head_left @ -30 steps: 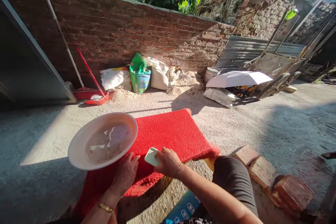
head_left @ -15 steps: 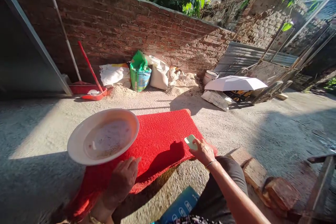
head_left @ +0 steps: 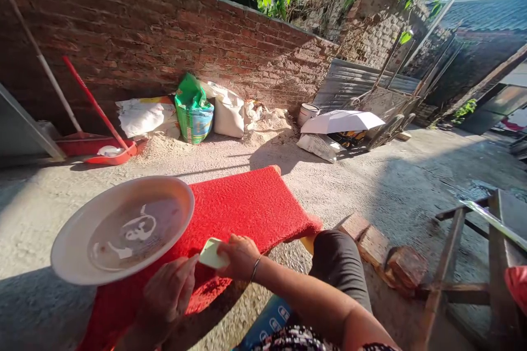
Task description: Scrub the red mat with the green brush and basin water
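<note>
My right hand (head_left: 241, 256) is closed on a pale green flat piece (head_left: 212, 255) with rounded corners, held over the near edge of a red textured cloth (head_left: 247, 197). Close by on the left, my left hand (head_left: 171, 290) has its fingers stretched out side by side, the tips by the pale green piece. Whether they touch it I cannot tell. Nothing shows in the left hand. A wide pale basin (head_left: 78, 230) of cloudy water stands at the cloth's left end, tilted in view. The cloth covers a low bench-like support, mostly hidden.
A brick wall (head_left: 156, 38) runs behind. Along it are a red dustpan (head_left: 119, 156), a green sack (head_left: 193, 115), white sacks (head_left: 228, 112) and a white umbrella (head_left: 341, 122). Bricks (head_left: 373, 247) and a wooden frame (head_left: 444, 263) lie to the right of my knee.
My right hand has moved left with the pale green piece, from the cloth's right end to beside my left hand. The view has turned to the right.
</note>
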`<state>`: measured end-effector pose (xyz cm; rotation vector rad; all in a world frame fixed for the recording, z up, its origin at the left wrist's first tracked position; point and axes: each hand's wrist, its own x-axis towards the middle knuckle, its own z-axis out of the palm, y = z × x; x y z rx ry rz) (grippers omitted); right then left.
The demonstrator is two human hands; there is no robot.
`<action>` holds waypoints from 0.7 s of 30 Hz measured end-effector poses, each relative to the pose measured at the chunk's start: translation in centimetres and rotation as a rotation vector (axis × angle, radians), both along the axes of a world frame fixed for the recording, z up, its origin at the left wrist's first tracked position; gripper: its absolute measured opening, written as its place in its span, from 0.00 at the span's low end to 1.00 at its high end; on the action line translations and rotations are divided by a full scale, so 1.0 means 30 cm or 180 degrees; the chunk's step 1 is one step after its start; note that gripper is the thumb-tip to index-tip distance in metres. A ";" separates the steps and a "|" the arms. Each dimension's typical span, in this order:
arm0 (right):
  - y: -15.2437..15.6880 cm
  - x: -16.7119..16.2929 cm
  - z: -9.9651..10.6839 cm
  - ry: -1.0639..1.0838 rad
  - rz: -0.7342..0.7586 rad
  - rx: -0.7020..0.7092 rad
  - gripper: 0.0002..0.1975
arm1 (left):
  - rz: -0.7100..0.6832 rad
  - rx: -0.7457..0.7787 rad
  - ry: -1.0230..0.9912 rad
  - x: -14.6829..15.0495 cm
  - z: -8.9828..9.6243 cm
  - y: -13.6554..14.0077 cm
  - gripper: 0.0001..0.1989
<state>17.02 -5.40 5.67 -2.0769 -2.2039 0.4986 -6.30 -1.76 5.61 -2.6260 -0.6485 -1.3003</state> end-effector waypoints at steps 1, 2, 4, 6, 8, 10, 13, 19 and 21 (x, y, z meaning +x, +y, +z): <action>-0.015 0.086 0.014 -0.0004 -0.0336 0.0000 0.28 | -0.0015 -0.0026 -0.0019 0.004 -0.006 -0.002 0.25; -0.033 0.176 0.029 -0.0018 -0.0678 0.0008 0.27 | -0.0020 -0.0049 -0.0021 0.008 -0.013 -0.004 0.23; -0.083 0.355 0.061 -0.0106 -0.1317 0.0029 0.24 | -0.0012 -0.0051 0.0050 0.017 -0.035 -0.006 0.20; -0.146 0.514 0.091 -0.0250 -0.1861 0.0001 0.21 | 0.0046 -0.0083 0.0269 0.029 -0.064 -0.007 0.17; -0.205 0.637 0.108 -0.0421 -0.2292 -0.0059 0.20 | 0.0203 -0.0307 0.0641 0.042 -0.093 -0.015 0.16; -0.234 0.712 0.106 -0.0584 -0.2646 -0.0052 0.21 | 0.0491 -0.0806 0.1127 0.053 -0.114 -0.034 0.16; -0.201 0.693 0.068 -0.0564 -0.2616 0.0104 0.21 | 0.0815 -0.1509 0.1700 0.061 -0.114 -0.073 0.15; -0.039 0.183 0.017 0.0042 -0.0807 0.0250 0.18 | 0.0081 -0.1961 0.2423 0.073 -0.068 -0.148 0.10; 0.008 0.004 0.020 0.0115 -0.0282 0.0181 0.19 | -0.0121 -0.2023 0.2474 0.074 -0.076 -0.161 0.09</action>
